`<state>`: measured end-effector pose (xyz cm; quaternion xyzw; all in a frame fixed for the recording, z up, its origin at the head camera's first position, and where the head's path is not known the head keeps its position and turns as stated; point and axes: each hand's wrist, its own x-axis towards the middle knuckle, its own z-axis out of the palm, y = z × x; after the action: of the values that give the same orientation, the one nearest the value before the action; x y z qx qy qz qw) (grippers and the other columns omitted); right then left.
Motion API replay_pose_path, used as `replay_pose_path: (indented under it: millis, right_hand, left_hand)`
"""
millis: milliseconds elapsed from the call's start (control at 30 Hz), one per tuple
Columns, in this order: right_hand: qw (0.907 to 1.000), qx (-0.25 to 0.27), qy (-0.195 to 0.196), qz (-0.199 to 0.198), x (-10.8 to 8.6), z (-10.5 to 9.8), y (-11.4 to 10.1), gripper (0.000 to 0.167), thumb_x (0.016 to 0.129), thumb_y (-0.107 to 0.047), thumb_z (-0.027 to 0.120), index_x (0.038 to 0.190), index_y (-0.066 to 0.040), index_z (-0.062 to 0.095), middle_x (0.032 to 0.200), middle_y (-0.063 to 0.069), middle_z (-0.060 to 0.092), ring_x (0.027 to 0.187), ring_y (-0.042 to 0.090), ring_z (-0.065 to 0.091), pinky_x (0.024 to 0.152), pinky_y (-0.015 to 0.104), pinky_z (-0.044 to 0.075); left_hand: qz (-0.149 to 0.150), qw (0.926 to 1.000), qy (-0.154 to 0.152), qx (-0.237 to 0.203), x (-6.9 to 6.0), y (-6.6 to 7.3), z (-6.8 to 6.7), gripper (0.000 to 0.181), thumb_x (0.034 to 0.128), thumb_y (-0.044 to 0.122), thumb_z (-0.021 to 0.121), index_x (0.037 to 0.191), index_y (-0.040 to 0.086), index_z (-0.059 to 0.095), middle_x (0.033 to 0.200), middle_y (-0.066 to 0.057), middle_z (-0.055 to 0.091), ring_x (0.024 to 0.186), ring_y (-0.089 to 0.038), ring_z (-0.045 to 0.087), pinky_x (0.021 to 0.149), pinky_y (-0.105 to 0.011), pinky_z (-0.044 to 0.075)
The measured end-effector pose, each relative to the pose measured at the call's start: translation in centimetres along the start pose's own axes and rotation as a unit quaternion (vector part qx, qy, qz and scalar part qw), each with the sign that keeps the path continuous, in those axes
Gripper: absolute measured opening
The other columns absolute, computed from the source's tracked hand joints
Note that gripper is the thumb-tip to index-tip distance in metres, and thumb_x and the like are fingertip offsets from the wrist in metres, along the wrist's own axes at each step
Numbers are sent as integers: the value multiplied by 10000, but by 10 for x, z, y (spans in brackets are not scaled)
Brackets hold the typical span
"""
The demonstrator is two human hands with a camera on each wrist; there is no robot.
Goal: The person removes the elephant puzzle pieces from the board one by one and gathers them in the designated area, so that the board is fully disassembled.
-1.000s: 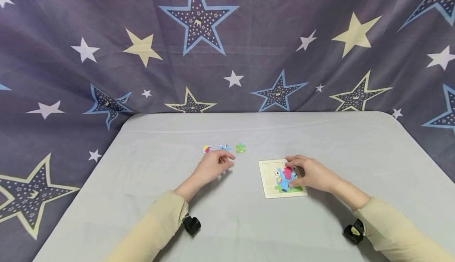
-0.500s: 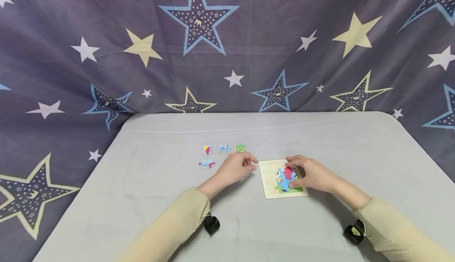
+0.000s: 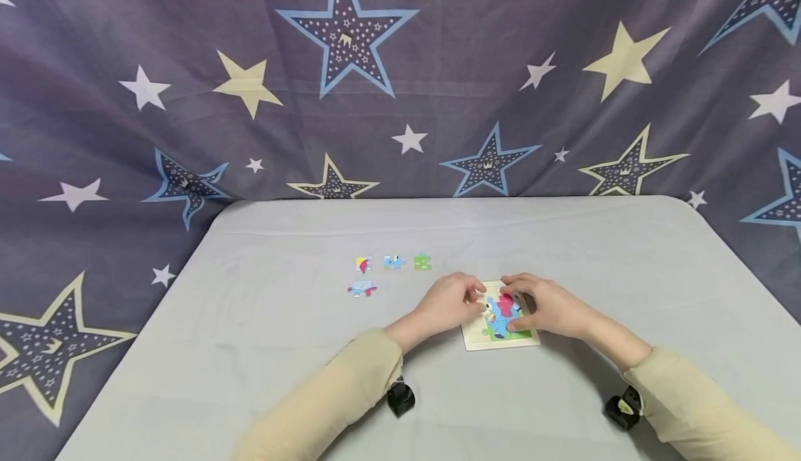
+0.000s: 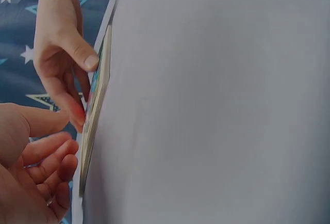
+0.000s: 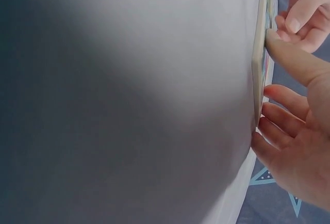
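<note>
The right hand [image 3: 553,306] rests on the right side of the puzzle with its fingers loose and spread: the thumb is on the near part and the fingers are by the far edge. The left hand [image 3: 446,301] is at the left edge with its fingers bent and its thumb apart from them; I cannot tell if a small piece is tucked inside.

The puzzle tray [image 3: 473,339] lies flat on the gray table [image 3: 601,238], between and under the two hands. It looks like thin wood, so it should be light and stiff. It may slide on the cloth, so the best place to hold it is by its rim. It is almost square, so it has no clear long way. One edge faces the person, and it is turned just a tiny bit. Its picture has green on the near side and a blue animal above, so the top seems to point away from the person.

Four loose pieces lie to the left of the tray. They look light, hard and flat, easiest to pinch by the sides; the thin knobs might chip. The red-and-blue piece [image 3: 361,288] is long from left to right. The blue piece [image 3: 394,262] is too. The green piece [image 3: 422,262] has a knob pointing away. The yellow-and-red piece [image 3: 363,264] is about square.
</note>
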<state>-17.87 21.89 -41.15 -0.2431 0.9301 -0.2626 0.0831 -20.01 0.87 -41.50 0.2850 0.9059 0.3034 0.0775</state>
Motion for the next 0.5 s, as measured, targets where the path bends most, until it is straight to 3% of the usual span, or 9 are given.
replay_pose_path:
  millis: [333,500]
  right_hand:
    - [9999,17,19,-101,-1,-1,1,579,706,-324,764,1153,-3,583,1320,186,464,1205,372,430,958,508,359]
    - [9999,42,23,-116,-1,0,1,578,708,-322,763,1155,-5,581,1319,187,465,1205,374,430,957,509,360]
  left_hand:
    - [26,9985,-108,531,5,7,9,363,759,297,705,1067,109,662,845,59,559,766,-40,476,744,-220,364]
    - [132,9928,-230,1170,5,10,11,389,776,328,685,1115,139,653,894,55,561,807,-55,487,735,-233,364]
